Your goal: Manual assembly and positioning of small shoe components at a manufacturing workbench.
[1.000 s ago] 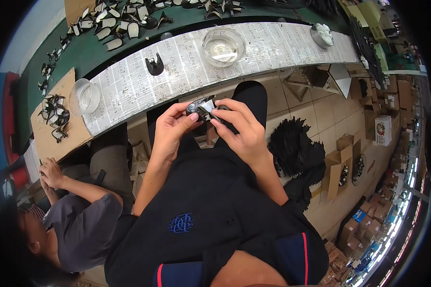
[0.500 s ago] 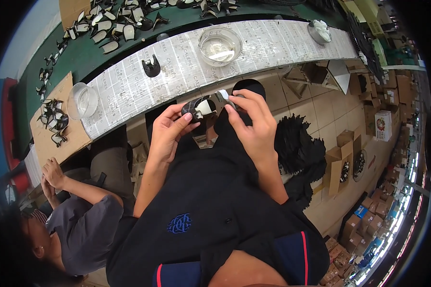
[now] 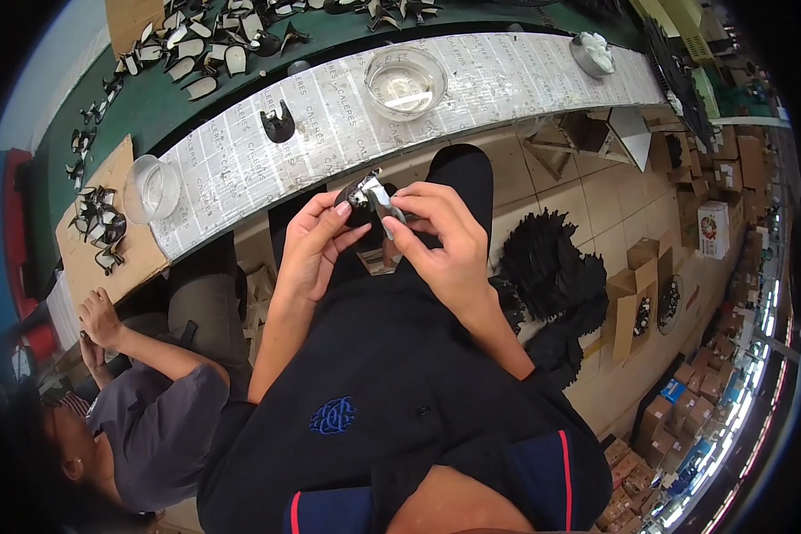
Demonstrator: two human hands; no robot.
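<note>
My left hand (image 3: 313, 242) grips a small curved black shoe part (image 3: 354, 198) with a white lining, thumb on top and fingers behind. My right hand (image 3: 443, 236) pinches a dark strip with a white face (image 3: 381, 198) between thumb and fingers. Its upper end lies against the shoe part, though I cannot make out whether the two are joined. Both hands are held over my lap, just short of the bench's front edge. On the bench beyond lies another black shoe part (image 3: 278, 123) with pointed ends.
The paper-covered bench (image 3: 329, 111) holds a clear round bowl (image 3: 407, 84), a clear tub (image 3: 153, 190) and a cup of white wads (image 3: 592, 55). Many shoe parts (image 3: 196, 58) cover the green table behind. A co-worker (image 3: 156, 392) sits left. Black pieces (image 3: 543, 267) are heaped at right, near cartons (image 3: 634, 307).
My right hand has moved left and slightly down, bringing the strip against the shoe part. My left hand has tilted the shoe part more upright.
</note>
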